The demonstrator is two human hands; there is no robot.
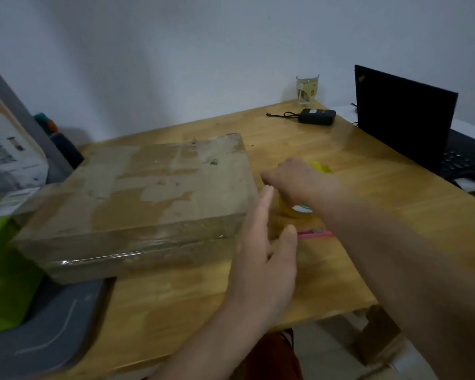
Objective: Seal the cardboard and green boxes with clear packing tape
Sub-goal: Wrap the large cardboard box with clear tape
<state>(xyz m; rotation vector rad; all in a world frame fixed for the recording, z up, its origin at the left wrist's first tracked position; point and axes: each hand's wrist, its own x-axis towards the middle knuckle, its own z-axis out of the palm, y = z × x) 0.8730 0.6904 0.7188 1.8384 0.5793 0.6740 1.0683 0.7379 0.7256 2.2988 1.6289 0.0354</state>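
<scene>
Head view, left to right: a green box (pixel 3 270) sits at the far left edge on a grey tray (pixel 52 325), with a printed white carton (pixel 8 149) behind it. Beside them a flat cardboard box (pixel 148 198) lies on the wooden bench (pixel 189 311), its near-left corner over the tray; clear tape glints along its front edge. Just off the box's right side the left hand (pixel 261 264) is spread, fingers straight, holding nothing. Close beyond it the right hand (pixel 294 182) curls over a roll of clear packing tape (pixel 294 209) that rests on the bench; blur hides the exact grip. A pink object (pixel 314 233) lies by the roll. Farther right stand a glass (pixel 307 89), a black power adapter (pixel 316 116) and an open laptop (pixel 412 124)
</scene>
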